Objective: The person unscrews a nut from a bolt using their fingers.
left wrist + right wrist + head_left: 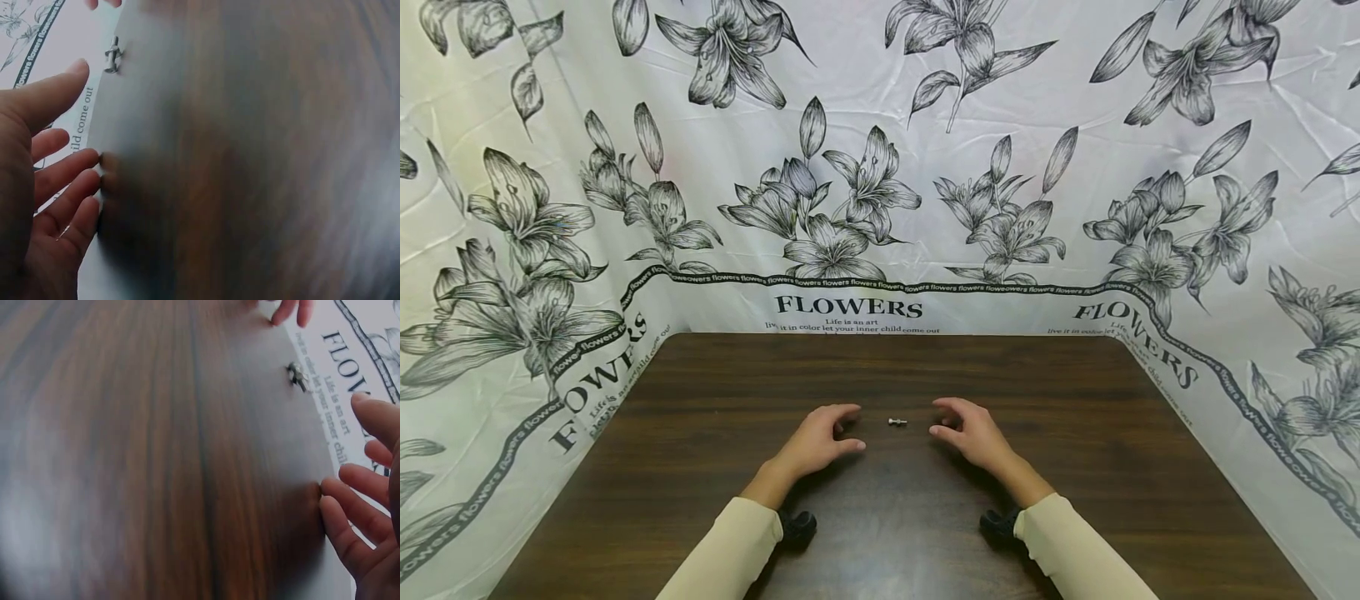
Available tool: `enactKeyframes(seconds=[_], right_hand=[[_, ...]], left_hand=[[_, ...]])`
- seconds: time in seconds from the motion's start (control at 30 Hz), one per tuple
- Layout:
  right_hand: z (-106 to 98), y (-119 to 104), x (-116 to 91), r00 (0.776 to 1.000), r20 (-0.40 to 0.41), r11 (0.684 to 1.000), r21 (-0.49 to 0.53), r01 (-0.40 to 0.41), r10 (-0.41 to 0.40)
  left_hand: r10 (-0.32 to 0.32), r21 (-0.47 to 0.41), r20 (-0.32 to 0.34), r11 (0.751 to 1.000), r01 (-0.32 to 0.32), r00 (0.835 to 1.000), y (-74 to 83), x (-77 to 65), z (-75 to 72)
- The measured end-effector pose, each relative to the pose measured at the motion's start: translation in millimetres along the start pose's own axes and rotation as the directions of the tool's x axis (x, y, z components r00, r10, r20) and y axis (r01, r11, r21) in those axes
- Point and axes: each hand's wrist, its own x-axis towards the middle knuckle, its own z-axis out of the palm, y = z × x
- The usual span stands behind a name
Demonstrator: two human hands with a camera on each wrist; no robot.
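Note:
A small silver bolt lies on the dark table between the two hands. It appears to have a nut on its shank, seen in the left wrist view as a ring around the bolt. To the left of it is my left hand, fingers relaxed and slightly bent, holding nothing. My right hand mirrors it on the other side, also relaxed and holding nothing. Neither hand touches the bolt. Fingertips of both hands are close to the tabletop or resting on it; I cannot tell which.
The dark wood-grain table spreads around both hands. White cloth printed with black flowers and lettering hangs behind it and along both sides. Each wrist wears a black strap device, such as the one on the left.

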Motion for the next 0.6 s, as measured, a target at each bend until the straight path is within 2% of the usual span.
enactKeyframes(seconds=[0.13,0.27,0.4,0.6], right_hand=[[11,-5,4,1.0,-0.001,1.0,0.018,-0.008,0.008],[21,-8,8,1.0,0.008,1.0,-0.013,-0.021,0.021],[25,-10,13,1.0,0.019,0.998,-0.062,-0.021,0.023],[31,-12,17,0.999,0.013,0.997,-0.063,-0.044,0.045]], left_hand=[[-0.002,-0.008,-0.016,1.0,0.002,1.0,2.2,1.7,6.2],[-0.017,-0.026,-0.018,1.0,0.017,1.0,6.5,6.1,11.6],[-0.013,-0.024,-0.027,1.0,0.012,1.0,10.6,11.4,16.9],[-0.003,-0.012,-0.026,1.0,0.002,1.0,15.7,18.3,24.4]])
